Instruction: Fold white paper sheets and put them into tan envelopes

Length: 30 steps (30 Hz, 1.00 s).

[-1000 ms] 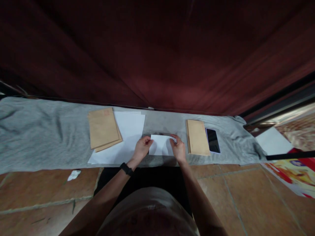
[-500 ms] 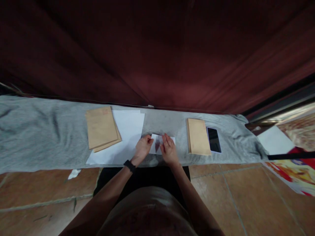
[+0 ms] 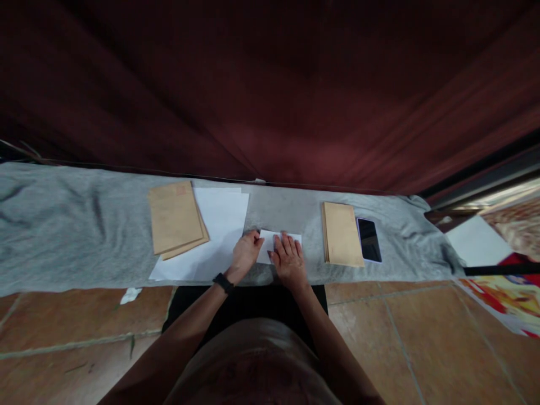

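Right hand (image 3: 289,260) lay flat, fingers spread, palm pressing the folded white paper (image 3: 270,246); nothing pinched. Left hand (image 3: 246,253) curled at the paper's left edge; whether it gripped, couldn't tell. Paper sat on grey cloth (image 3: 67,225) over tiled floor (image 3: 422,337), dark red curtain (image 3: 270,84) behind. Two brown envelope stacks (image 3: 175,218) (image 3: 341,233), one phone (image 3: 369,239), one white sheet pile (image 3: 219,225).

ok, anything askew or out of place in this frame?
Minor things only. The left envelope stack is fanned, its lower envelope poking out askew over the white sheets. A crumpled paper scrap lies on the floor tiles. Both hands, left hand and right hand, press the folded paper.
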### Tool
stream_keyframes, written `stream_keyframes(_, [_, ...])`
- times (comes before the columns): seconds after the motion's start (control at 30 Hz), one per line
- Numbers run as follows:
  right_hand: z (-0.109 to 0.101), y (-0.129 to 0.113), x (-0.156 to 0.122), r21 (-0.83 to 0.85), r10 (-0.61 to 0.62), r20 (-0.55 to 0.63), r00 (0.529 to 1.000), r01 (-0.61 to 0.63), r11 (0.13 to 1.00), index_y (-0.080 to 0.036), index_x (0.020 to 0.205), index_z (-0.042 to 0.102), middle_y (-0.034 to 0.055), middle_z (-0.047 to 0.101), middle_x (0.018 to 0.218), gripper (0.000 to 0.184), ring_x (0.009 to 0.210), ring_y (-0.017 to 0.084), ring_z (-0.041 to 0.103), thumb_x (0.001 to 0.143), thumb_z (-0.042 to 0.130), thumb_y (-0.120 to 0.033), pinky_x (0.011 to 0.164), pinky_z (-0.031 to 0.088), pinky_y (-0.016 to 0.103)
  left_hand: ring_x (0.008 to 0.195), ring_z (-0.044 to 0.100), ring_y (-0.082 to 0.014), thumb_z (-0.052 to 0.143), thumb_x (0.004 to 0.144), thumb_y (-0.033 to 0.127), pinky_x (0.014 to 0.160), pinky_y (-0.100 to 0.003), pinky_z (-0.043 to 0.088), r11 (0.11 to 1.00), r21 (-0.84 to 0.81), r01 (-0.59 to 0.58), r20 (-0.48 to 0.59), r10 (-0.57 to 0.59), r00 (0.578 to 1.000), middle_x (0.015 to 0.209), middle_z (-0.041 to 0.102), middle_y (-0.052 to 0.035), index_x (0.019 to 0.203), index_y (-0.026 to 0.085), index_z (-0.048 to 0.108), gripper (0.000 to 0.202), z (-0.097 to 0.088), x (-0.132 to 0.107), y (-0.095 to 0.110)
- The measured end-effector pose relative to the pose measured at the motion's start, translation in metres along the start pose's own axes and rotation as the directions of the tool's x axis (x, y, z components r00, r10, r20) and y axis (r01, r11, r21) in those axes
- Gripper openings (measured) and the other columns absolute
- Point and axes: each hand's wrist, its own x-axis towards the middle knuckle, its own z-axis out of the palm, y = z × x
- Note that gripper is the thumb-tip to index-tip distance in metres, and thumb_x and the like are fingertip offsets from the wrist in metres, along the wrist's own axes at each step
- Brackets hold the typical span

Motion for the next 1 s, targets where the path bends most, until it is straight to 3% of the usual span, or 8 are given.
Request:
stream_keyframes(0.43, [0.001, 0.028, -0.015, -0.057, 0.064, -0.103, 0.993, -0.07, 0.996, -0.006, 0.155, 0.035, 0.0225, 0.041, 0.157, 0.062, 0.147, 0.032, 0.038, 0.105, 0.043, -0.04, 0.12, 0.033, 0.051, 0.084, 0.07, -0.0199, 0.056, 0.097, 0.033, 0.069, -0.026, 0.044, 0.998, 0.061, 0.022, -0.01, -0.022, 1.0, 0.091, 0.075, -0.0046, 0.098, 0.023, 0.064, 0.013, -0.001, -0.002, 0.002])
stream_keyframes(0.6, [-0.001, 0.033, -0.018, -0.065, 0.06, -0.125, 0.99, -0.069, 0.996, -0.006, 0.157, 0.031, 0.0236, 0.041, 0.156, 0.064, 0.146, 0.033, 0.04, 0.105, 0.043, -0.041, 0.118, 0.035, 0.054, 0.087, 0.071, -0.0221, 0.054, 0.097, 0.036, 0.07, -0.028, 0.047, 0.993, 0.107, 0.056, -0.031, -0.053, 0.998, 0.093, 0.075, -0.006, 0.106, 0.023, 0.063, 0.017, 0.0, -0.007, 0.006])
stream_keyframes(0.7, [-0.001, 0.034, -0.018, -0.063, 0.053, -0.138, 0.989, -0.062, 0.996, -0.008, 0.158, 0.028, 0.0234, 0.04, 0.157, 0.064, 0.146, 0.033, 0.04, 0.105, 0.042, -0.041, 0.117, 0.035, 0.055, 0.087, 0.072, -0.0246, 0.049, 0.099, 0.037, 0.074, -0.031, 0.05, 0.973, 0.225, 0.043, -0.063, -0.029, 0.998, 0.092, 0.075, -0.0085, 0.117, 0.021, 0.059, 0.026, 0.001, -0.015, 0.008])
stream_keyframes(0.83, [0.0, 0.033, -0.018, -0.067, 0.043, -0.15, 0.988, -0.053, 0.996, -0.007, 0.158, 0.029, 0.0236, 0.04, 0.157, 0.064, 0.146, 0.034, 0.04, 0.105, 0.043, -0.04, 0.117, 0.035, 0.054, 0.096, 0.071, -0.0269, 0.038, 0.102, 0.029, 0.087, -0.036, 0.051, 0.938, 0.317, -0.138, -0.125, 0.186, 0.975, 0.101, 0.074, -0.013, 0.123, 0.016, 0.058, 0.031, 0.007, -0.024, 0.007])
stream_keyframes(1.0, [0.0, 0.033, -0.018, -0.071, 0.052, -0.141, 0.989, -0.062, 0.996, -0.006, 0.158, 0.03, 0.0239, 0.04, 0.156, 0.064, 0.146, 0.034, 0.04, 0.105, 0.043, -0.04, 0.117, 0.034, 0.055, 0.136, 0.051, -0.0295, 0.038, 0.102, 0.029, 0.114, -0.046, 0.038, 0.83, 0.332, -0.448, -0.09, 0.501, 0.861, 0.144, 0.057, -0.0166, 0.135, 0.012, 0.055, 0.041, 0.028, -0.027, 0.013])
